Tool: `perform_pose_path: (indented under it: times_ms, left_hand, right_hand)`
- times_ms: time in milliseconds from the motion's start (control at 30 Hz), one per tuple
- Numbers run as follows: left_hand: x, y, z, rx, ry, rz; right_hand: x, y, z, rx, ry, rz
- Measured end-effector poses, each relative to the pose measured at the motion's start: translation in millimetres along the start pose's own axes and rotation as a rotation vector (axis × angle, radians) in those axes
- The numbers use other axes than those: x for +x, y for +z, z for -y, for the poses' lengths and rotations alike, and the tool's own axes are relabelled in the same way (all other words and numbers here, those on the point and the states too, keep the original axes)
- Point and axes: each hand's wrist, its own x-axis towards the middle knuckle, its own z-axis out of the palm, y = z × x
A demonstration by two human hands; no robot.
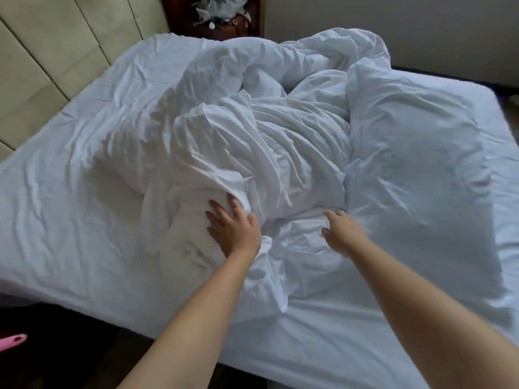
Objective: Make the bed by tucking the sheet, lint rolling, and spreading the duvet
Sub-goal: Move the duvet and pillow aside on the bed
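1. The white duvet (275, 141) lies bunched in a rumpled heap across the middle of the frame, on the sheet (64, 209) that covers the bed.
2. The left hand (233, 228), centre of the frame, lies flat against the heap's near edge, fingers straight and spread, fingertips pressing into a fold.
3. The right hand (341, 231), just right of centre, reaches onto the duvet; its fingers curl downward into the fabric, but I cannot tell whether they pinch any cloth.
4. A pink object (12, 341) pokes in at the lower left edge.
5. A padded headboard (42, 60) fills the upper left.
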Motion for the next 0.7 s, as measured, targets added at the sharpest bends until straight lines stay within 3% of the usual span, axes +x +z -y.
perform_pose_path:
  times_ms: [167,367,600,700]
  left_hand:
    - [-39.5,30.5,-7.1,0.165,0.094,0.105]
    - [-56.7,49.8,-58.0,0.078,0.107,0.290]
    - [-92.6,149.0,-194.8,-0.130,0.201,0.409]
    - [-95.1,203.4,-250.0,-0.089,0.191,0.452]
  right_hand:
    - [-15.9,16.3,-33.9,-0.016,-0.043,0.025]
    - [11.7,-0.3,-96.4,-0.153,-0.089,-0.068]
    - [74.7,-29.9,-232.4,-0.077,-0.031,-0.035]
    - [85.6,-36.0,-299.3,-0.044,0.013,-0.049]
